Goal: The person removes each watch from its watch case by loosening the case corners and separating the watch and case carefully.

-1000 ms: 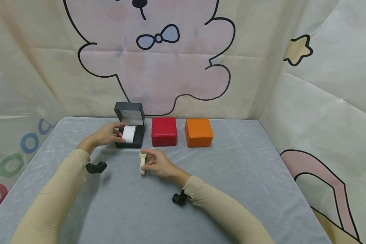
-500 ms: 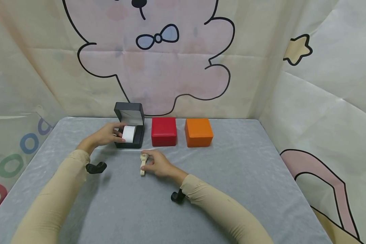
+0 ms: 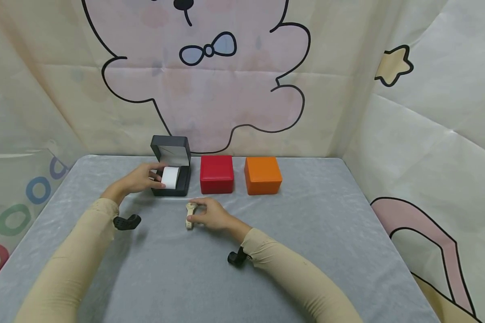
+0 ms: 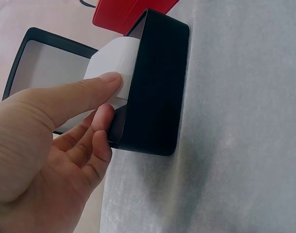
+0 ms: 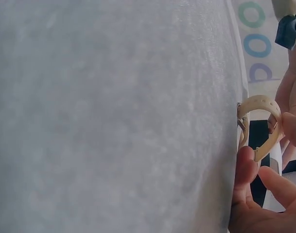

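Observation:
A dark watch box (image 3: 170, 193) stands with its lid up at the back left of the table. Inside it sits a white cushion (image 3: 170, 177), which my left hand (image 3: 139, 178) grips from the left. In the left wrist view the thumb lies on the cushion (image 4: 113, 58), while the other fingers curl at the box's end wall. Just in front of the box, my right hand (image 3: 216, 216) pinches a cream wristwatch (image 3: 190, 211) between thumb and fingers. Its strap (image 5: 261, 103) bends into a loop in the right wrist view.
To the right of the watch box stand a closed red box (image 3: 217, 175) and a closed orange box (image 3: 263, 176). A grey cloth (image 3: 178, 278) covers the table. Behind rises a printed fabric backdrop (image 3: 331, 67).
The watch has turned a little in my right hand, so its dial end shows more, and its lower end has come up slightly. My left hand stays at the cushion.

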Demonstrator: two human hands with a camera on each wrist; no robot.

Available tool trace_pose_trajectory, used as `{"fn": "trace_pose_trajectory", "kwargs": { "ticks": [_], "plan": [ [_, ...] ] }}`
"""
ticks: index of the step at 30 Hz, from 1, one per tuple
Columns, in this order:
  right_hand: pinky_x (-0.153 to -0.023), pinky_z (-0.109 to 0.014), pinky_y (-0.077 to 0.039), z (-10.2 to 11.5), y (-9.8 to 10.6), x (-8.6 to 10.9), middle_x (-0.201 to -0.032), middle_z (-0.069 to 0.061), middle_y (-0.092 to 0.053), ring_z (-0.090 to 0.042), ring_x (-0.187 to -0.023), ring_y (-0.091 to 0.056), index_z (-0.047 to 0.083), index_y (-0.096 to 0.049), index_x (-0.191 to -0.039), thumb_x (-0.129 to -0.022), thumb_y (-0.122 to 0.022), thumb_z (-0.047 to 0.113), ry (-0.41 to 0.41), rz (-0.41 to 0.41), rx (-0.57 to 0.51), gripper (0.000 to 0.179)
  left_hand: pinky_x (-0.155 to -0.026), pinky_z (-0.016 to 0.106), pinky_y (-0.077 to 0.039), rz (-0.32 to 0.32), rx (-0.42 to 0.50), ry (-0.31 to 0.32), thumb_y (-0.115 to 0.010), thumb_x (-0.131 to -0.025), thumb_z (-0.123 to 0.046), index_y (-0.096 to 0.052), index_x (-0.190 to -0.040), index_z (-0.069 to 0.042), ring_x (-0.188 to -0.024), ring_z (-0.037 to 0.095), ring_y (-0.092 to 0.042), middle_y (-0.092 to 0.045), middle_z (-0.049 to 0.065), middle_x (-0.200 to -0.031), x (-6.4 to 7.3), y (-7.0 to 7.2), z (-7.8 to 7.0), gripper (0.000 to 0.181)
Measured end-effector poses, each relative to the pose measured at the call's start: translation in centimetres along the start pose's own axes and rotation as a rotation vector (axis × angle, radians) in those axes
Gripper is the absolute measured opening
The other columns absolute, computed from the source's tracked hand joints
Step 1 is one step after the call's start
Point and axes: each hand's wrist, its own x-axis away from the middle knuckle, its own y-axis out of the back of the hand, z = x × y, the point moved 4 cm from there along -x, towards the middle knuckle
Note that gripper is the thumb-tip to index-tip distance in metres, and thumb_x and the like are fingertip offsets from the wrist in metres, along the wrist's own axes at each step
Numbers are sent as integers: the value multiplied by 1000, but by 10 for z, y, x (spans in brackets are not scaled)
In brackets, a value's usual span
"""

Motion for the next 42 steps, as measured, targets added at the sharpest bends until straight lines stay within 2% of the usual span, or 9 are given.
{"fn": "trace_pose_trajectory", "kwargs": {
  "ticks": [3,5,8,17,24,27,30,33,42],
  "plan": [
    [-54,-17,-41,2,1,2,-94,-2,-64,-8,-57,-52,6,-59,-141,-92,-74,15,10,-10,-36,51,-80,28,-52,9,5,3,-75,-90,-7,-35,-154,3,-115,36,-60,-43,30,-149,1,0,0,77],
    [-54,-17,-43,4,1,4,-114,-7,-65,-10,-62,-56,4,-60,-139,-93,-72,13,15,-25,-56,48,-80,29,-52,13,7,7,-74,-90,-8,-34,-155,2,-114,35,-60,-43,28,-150,1,0,0,77],
    [-54,-17,-43,5,3,6,-127,-12,-64,-11,-63,-57,6,-62,-137,-94,-70,14,7,-48,-58,45,-79,29,-51,11,4,14,-75,-90,-10,-34,-155,1,-112,33,-60,-44,28,-148,0,0,0,77],
    [-54,-20,-46,3,12,12,-131,-10,-62,-18,-67,-60,11,-61,-138,-97,-67,20,11,-89,-74,42,-73,27,-50,5,-5,9,-75,-89,-9,-35,-155,1,-101,23,-60,-46,25,-144,-5,-2,0,78],
    [-58,-20,-46,10,19,20,-138,-15,-59,-35,-82,-64,7,-58,-141,-100,-64,18,42,-82,-110,43,-70,27,-49,1,-17,-17,-75,-89,-7,-35,-154,5,-95,21,-58,-49,29,-140,-6,1,-1,77],
    [-59,-20,-48,7,21,18,-139,-19,-59,-33,-82,-66,3,-57,-140,-99,-64,15,55,-84,-120,44,-67,27,-48,-5,-21,-14,-75,-88,-6,-36,-154,4,-90,19,-56,-51,27,-135,-6,2,-1,77],
    [-60,-21,-49,-1,20,14,-136,-19,-61,-23,-79,-67,2,-58,-139,-98,-65,15,58,-90,-111,43,-64,27,-45,-4,-30,1,-76,-88,-7,-37,-154,4,-84,16,-54,-52,25,-129,-6,3,-1,77],
    [-61,-20,-49,-5,20,15,-133,-20,-63,-22,-79,-68,2,-59,-138,-98,-66,15,56,-81,-100,43,-64,28,-44,4,-53,10,-76,-88,-10,-37,-153,4,-80,17,-52,-53,25,-127,-5,3,-2,77],
    [-65,-20,-50,-6,21,19,-131,-17,-64,-18,-80,-67,6,-60,-138,-98,-67,17,30,-67,-96,42,-75,35,-48,-5,-201,-42,-78,-88,-16,-43,-149,5,-95,32,-58,-59,29,-120,-6,2,-1,73]
  ]
}}
